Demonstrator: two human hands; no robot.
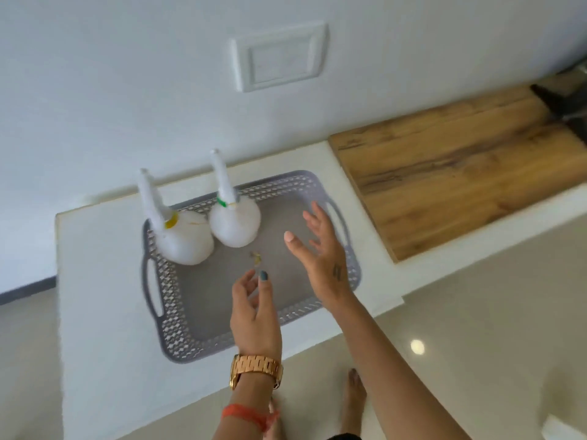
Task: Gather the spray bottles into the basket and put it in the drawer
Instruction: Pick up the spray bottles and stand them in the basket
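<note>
A shallow grey perforated basket [165, 290] with side handles lies on a white counter [101, 281]. Two white spray bottles stand inside its far left corner: one with a yellow collar [182, 239] and one with a green collar [236, 222]. My left hand [254, 315] hovers over the basket's near side, fingers loosely curled and holding nothing. Over the basket's right half my right hand [324, 252] is spread open and empty. Neither hand touches a bottle or the basket.
A small yellowish scrap [256, 258] lies on the basket floor. A wooden board [460, 173] covers the counter to the right, with a dark object [562, 103] at its far end. A white wall plate [281, 60] is behind. Bare feet stand on the tiled floor below.
</note>
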